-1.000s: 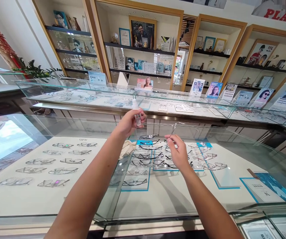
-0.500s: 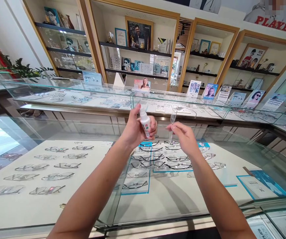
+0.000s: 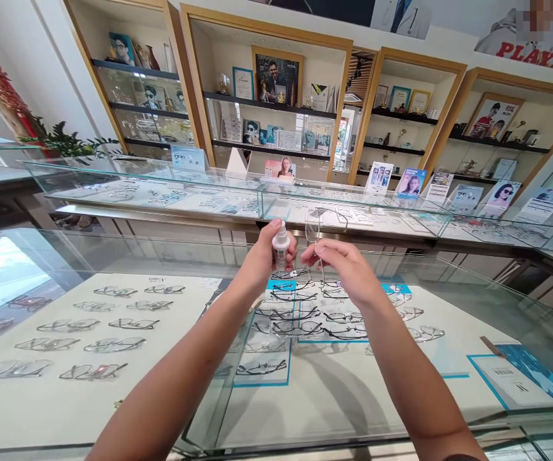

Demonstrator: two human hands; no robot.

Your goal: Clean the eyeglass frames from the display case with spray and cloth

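My left hand is wrapped around a small white spray bottle with a printed label, held upright over the glass counter. The thumb lies at the bottle's top, by the nozzle. Close to its right, my right hand pinches a pair of eyeglasses with clear lenses and a thin frame. One lens stands above the fingertips, facing the bottle, and a thin temple reaches up and to the right. Part of the frame is hidden behind my fingers. Bottle and eyeglasses are apart.
Beneath my arms is a glass display case with rows of eyeglasses inside. A blue-edged card lies at its right. Behind runs a second glass counter with upright advertising cards. Wooden shelves line the wall.
The eyeglasses have moved left towards the bottle and turned so a lens shows more broadly. The bottle has become more upright, and my left thumb has come down onto its top.
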